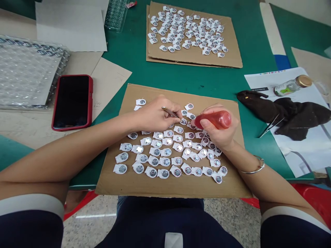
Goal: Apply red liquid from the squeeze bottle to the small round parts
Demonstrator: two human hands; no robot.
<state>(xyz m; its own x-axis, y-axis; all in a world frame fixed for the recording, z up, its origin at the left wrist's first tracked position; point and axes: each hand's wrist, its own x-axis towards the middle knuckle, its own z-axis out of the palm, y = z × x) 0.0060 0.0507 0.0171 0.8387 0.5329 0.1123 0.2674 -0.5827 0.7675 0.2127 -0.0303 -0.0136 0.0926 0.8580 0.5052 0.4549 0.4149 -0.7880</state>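
My left hand (162,112) pinches a pair of metal tweezers (169,111), their tips down at a small round piece with a white tab (183,121). In my right hand (219,129) is a red squeeze bottle (216,120), tilted so that its narrow end points left and down toward the same piece. Whether the bottle's tip touches the piece I cannot tell. Both hands are over a brown cardboard sheet (124,184), where several silver-centred round pieces with white tabs lie in rough rows. My hands hide some of them.
A second cardboard (186,58) with similar pieces lies at the back. On the left are a red-cased phone (72,101) and clear plastic trays (26,75). At right, a dark cloth (292,113), other tweezers (270,126) and a glass jar (292,86) rest on printed paper (297,155).
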